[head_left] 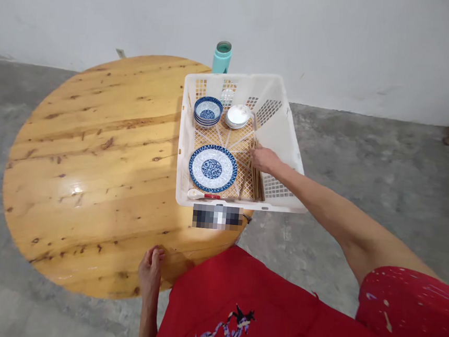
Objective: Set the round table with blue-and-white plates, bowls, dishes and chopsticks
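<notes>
My right hand (pixel 263 159) reaches into a white plastic basket (pixel 295 143), its fingers closed on thin brown chopsticks (pixel 257 186) along the right side. Part of the bundle is hidden under the hand. Left of it lies a blue-and-white plate (pixel 212 168). Behind the plate stand a stack of blue-patterned bowls (pixel 208 112) and a small stack of white dishes (pixel 237 116). A white spoon with a red handle (pixel 202 194) lies near the basket's front wall. My left hand (pixel 152 262) rests at the table's front edge, fingers curled, nothing seen in them.
The basket sits on the right part of a round wooden table (pixel 91 167), its right side reaching past the table edge. A turquoise bottle without a lid (pixel 222 58) stands behind it. A dark, pixelated object (pixel 217 218) lies in front. A white wall rises behind.
</notes>
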### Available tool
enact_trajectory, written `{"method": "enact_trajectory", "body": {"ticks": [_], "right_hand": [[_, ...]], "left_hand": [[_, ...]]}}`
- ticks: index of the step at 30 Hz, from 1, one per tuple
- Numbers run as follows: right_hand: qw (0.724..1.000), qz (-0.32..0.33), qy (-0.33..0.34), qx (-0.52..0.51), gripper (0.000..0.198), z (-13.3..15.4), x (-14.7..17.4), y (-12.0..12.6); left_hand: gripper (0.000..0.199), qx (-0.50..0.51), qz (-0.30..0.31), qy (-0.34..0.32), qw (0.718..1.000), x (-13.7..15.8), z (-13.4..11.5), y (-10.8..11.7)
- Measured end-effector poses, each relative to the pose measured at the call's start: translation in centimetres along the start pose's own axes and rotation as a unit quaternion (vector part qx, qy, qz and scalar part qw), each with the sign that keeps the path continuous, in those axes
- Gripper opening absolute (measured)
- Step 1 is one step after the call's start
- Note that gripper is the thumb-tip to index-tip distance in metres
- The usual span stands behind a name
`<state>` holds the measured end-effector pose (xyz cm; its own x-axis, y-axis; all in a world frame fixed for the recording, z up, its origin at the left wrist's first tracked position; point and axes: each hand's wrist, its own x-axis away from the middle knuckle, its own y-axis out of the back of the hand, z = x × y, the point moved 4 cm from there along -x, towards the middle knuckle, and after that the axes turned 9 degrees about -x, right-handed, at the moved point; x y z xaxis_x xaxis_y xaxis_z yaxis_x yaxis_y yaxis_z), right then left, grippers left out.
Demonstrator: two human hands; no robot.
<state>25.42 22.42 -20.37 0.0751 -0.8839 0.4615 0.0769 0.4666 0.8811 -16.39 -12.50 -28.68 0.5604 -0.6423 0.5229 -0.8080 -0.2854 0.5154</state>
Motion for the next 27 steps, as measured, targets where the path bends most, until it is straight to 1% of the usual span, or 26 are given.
{"method": "enact_trajectory", "body": {"ticks": [3,6,8,10,14,21,24,27], "right_hand": [[1.0,0.002,-0.026,0.008,0.037,1.1,0.3,-0.9],[0.999,0.022,-0.023,0.015,0.038,2.3,0.8,-2.3],[0.999,0.03,-0.017,0.02,0.043,2.8,1.1,-3.1],[0.999,0.034,-0.012,0.023,0.047,3.1,1.5,-3.5],[0.999,0.034,-0.003,0.026,0.047,3.5,1.8,-3.5],[0.998,0.046,-0.007,0.033,0.044,2.9,1.4,-3.3],[0.998,0.058,-0.028,0.029,0.04,2.0,1.5,-3.4],[0.997,0.056,-0.046,0.017,0.038,1.6,1.6,-3.6]], "left_hand": [[0.053,0.004,0.003,-0.005,1.0,-0.1,-0.4,-0.1],[0.054,0.007,0.001,-0.009,1.0,0.0,-0.5,0.1],[0.056,0.003,-0.005,-0.011,1.0,0.2,-0.4,0.3],[0.057,0.005,-0.012,-0.008,1.0,0.4,-0.2,0.4],[0.057,0.025,-0.013,0.002,1.0,0.8,0.1,0.4],[0.051,0.013,-0.009,0.0,1.0,0.9,-0.1,0.3],[0.051,0.014,-0.012,0.01,1.0,0.9,0.1,0.2],[0.052,0.019,-0.01,0.011,1.0,0.8,0.2,0.1]]}}
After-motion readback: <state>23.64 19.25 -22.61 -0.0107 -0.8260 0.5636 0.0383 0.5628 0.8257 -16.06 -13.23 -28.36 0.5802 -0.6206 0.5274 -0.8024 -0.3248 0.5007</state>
